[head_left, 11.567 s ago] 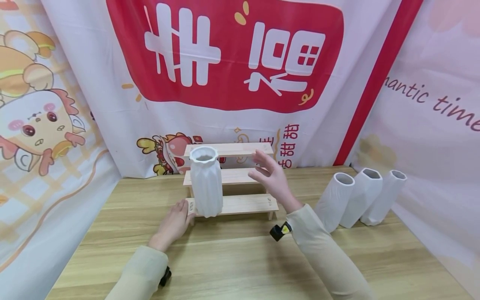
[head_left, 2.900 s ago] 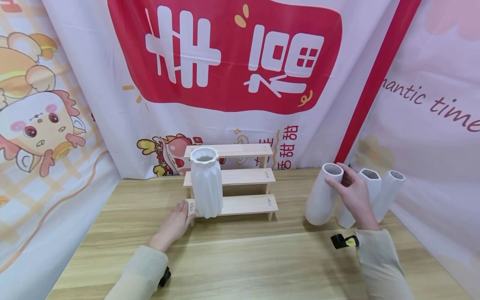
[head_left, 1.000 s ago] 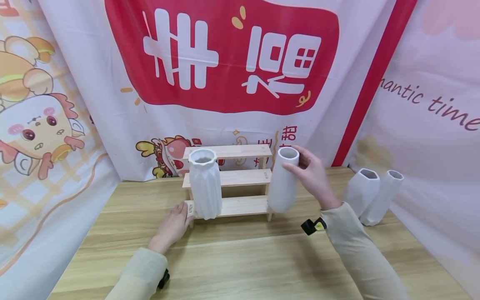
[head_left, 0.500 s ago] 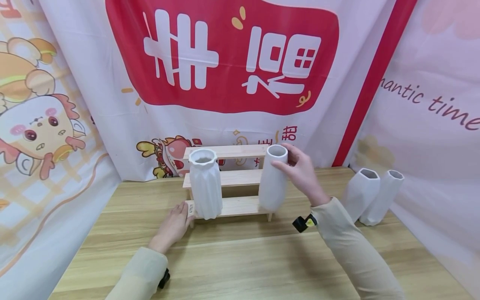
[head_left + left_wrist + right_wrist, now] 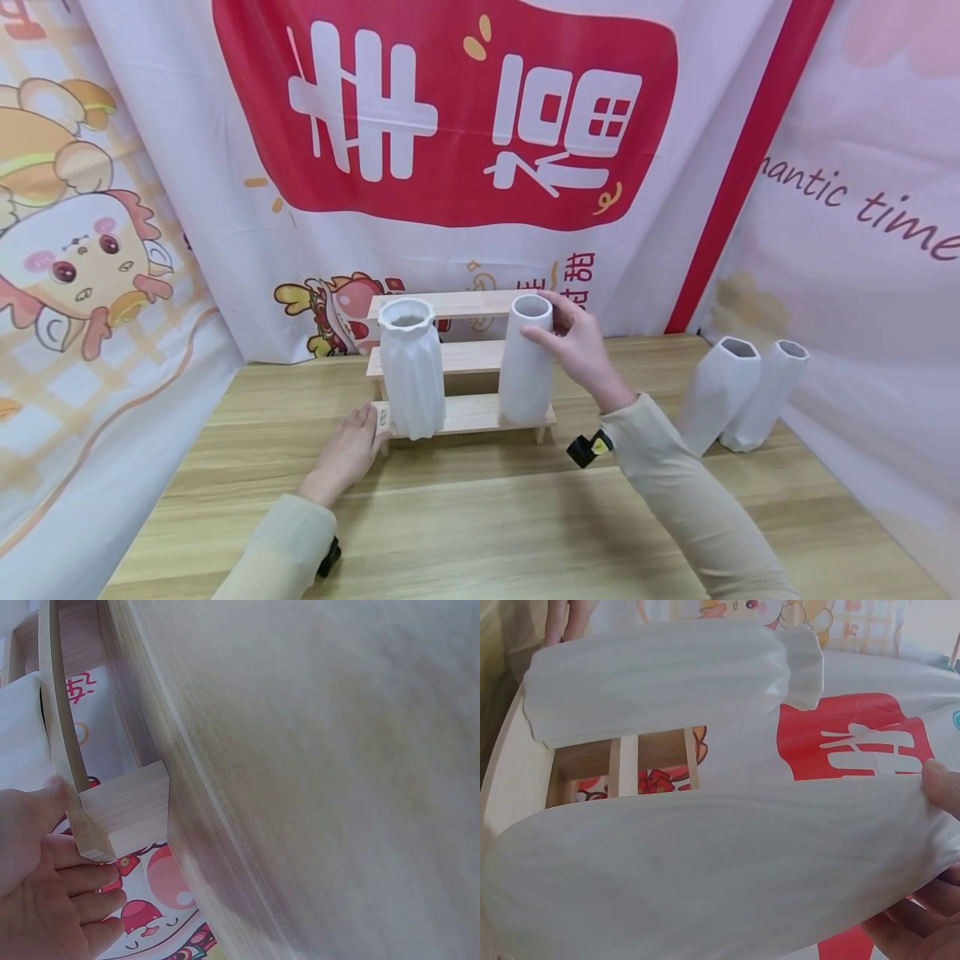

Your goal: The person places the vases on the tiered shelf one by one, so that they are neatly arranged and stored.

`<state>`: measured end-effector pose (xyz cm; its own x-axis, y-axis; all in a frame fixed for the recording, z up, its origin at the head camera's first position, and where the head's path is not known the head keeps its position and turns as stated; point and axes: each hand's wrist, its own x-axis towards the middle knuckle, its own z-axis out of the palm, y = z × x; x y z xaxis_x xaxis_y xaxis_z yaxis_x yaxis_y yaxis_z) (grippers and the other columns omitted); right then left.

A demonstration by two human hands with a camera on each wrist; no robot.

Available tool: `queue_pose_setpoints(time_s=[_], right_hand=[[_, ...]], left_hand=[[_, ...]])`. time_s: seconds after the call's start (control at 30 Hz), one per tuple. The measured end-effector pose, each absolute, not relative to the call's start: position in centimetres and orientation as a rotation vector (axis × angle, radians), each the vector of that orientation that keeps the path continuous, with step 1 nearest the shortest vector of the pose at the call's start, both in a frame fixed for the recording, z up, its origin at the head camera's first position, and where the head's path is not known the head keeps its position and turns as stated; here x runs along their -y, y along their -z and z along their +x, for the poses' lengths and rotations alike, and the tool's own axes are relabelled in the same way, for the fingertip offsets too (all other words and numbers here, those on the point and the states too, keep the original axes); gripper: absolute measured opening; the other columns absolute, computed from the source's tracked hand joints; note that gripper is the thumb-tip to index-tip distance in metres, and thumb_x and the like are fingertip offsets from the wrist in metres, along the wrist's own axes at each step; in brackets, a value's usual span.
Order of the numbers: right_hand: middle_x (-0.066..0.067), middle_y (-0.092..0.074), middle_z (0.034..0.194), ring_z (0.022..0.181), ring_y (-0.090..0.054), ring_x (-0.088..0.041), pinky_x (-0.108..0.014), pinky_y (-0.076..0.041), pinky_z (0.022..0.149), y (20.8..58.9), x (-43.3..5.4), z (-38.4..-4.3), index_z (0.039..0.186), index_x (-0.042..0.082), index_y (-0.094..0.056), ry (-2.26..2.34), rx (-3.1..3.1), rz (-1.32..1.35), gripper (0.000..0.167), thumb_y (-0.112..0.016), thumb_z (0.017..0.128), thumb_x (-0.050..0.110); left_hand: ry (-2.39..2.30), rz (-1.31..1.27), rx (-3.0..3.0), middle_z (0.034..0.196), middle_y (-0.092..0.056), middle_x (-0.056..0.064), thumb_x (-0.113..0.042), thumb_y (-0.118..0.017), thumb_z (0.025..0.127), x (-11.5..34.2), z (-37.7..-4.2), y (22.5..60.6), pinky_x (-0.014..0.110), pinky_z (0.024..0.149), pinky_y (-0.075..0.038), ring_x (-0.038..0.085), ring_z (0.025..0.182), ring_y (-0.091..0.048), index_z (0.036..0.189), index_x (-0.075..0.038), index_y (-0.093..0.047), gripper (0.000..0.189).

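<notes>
A three-tier wooden display stand [image 5: 474, 414] stands at the back of the table. My left hand [image 5: 345, 450] holds the left end of its lowest step; in the left wrist view the thumb lies at the board [image 5: 66, 735] and the fingers are on its other side. A white ribbed vase [image 5: 415, 383] with a scalloped rim stands at the left of that step. My right hand [image 5: 581, 346] grips a smooth white vase [image 5: 525, 379] near its round rim, upright at the step's right end. In the right wrist view this smooth vase [image 5: 705, 870] lies alongside the ribbed one.
Two more white vases stand on the table at the right: a faceted one [image 5: 716, 396] and a slimmer one [image 5: 768, 400] behind it. My right sleeve [image 5: 690, 492] overlaps the faceted vase's base in the head view. Printed cloth [image 5: 480, 196] hangs around the table's back and sides.
My right hand has taken the smooth vase from the group at the right and carried it left to the lowest step. The left hand and the ribbed vase have stayed in place.
</notes>
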<state>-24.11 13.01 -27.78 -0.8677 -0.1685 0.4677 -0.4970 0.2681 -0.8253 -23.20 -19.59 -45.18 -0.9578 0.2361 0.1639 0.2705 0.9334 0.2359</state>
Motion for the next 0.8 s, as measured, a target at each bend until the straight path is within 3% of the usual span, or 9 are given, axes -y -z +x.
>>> queue_pose_setpoints(time_s=[0.57, 0.8], right_hand=[[-0.019, -0.059, 0.113, 0.103, -0.056, -0.027, -0.036, -0.048, 0.088, 28.7, -11.3, -25.1, 0.125, -0.004, -0.051, -1.688, 2.209, 0.683, 0.048, -0.069, 0.081, 0.003], [-0.012, -0.06, 0.112, 0.101, -0.057, -0.022, -0.036, -0.048, 0.087, 31.0, -11.2, -27.6, 0.123, 0.005, -0.055, -1.709, 2.184, 0.702, 0.048, -0.073, 0.079, 0.01]], left_hand=[[0.401, -0.386, 2.961, 0.134, -0.033, 0.036, -0.023, -0.045, 0.098, 19.5, -23.1, 45.0, 0.054, 0.105, -0.022, 0.05, 0.123, -0.031, 0.13, 0.021, -0.033, 0.056], [0.409, -0.383, 2.97, 0.134, -0.032, 0.037, -0.023, -0.045, 0.098, 19.5, -23.1, 45.0, 0.054, 0.105, -0.022, 0.049, 0.124, -0.03, 0.13, 0.021, -0.032, 0.056]])
